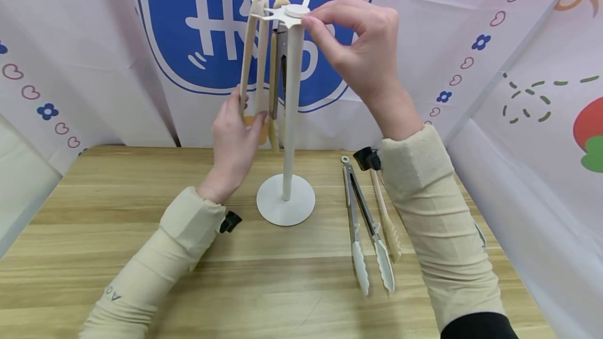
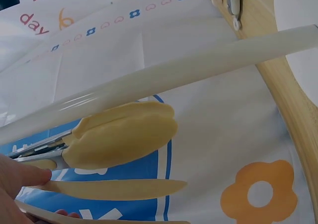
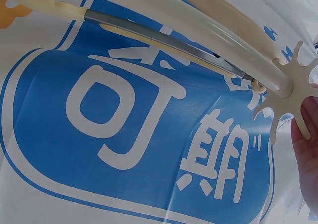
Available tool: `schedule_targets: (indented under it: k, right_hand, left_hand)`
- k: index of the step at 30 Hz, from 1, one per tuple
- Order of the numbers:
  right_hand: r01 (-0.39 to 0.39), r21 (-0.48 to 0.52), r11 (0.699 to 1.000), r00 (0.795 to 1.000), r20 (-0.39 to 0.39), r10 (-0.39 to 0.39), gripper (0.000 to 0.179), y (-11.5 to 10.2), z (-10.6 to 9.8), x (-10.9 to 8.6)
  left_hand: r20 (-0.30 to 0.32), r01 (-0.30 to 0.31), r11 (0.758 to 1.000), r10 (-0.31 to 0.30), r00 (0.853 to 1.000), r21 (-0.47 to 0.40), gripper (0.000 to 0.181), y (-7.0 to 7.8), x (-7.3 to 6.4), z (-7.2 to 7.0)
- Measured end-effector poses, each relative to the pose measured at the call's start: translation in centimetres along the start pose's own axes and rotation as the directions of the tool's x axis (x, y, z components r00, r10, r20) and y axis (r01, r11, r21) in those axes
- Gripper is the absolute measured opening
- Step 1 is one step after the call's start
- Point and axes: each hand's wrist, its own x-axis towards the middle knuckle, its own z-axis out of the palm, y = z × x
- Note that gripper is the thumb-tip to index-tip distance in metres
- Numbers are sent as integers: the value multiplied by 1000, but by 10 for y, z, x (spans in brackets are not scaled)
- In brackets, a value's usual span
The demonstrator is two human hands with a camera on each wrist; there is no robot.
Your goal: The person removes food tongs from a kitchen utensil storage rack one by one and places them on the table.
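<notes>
A white stand with a round base and a ring of hooks (image 1: 293, 93) stands upright on the table. My right hand (image 1: 365, 48) pinches the edge of its hooked top between thumb and forefinger. To the left of the post, my left hand (image 1: 234, 132) grips the two arms of wooden tongs (image 1: 248, 48) low down. The upper end of these tongs is at a left hook; whether it hangs there I cannot tell. Behind the post hang steel-armed tongs with pale yellow tips (image 2: 124, 137), close to my left thumb in the left wrist view.
On the table right of the stand lie steel tongs with white tips (image 1: 383, 266), spread apart. Beside them is a pale tool with a toothed edge (image 1: 388, 229), partly behind my right sleeve. A printed cloth (image 1: 141, 103) hangs behind the wooden table (image 1: 118, 213).
</notes>
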Motion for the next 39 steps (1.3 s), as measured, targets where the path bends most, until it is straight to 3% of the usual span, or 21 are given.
schedule_targets:
  k: [14, 21, 28, 39]
  right_hand:
    - [14, 4, 1000, 1000, -15, -14, 16, 1, 0, -1]
    - [17, 9, 1000, 1000, -17, -16, 16, 1, 0, -1]
    - [25, 15, 1000, 999, -21, -25, 16, 1, 0, -1]
    - [20, 21, 1000, 1000, -23, -20, 15, 1, 1, -1]
  left_hand:
    - [1, -7, 999, 7, 1000, 35, 47, -3, 7, -5]
    - [-12, 23, 1000, -23, 1000, 17, 48, -5, 10, -11]
    - [51, 91, 996, -92, 994, 17, 43, -9, 14, -21]
    - [141, 141, 988, -150, 979, 68, 35, -27, 10, -32]
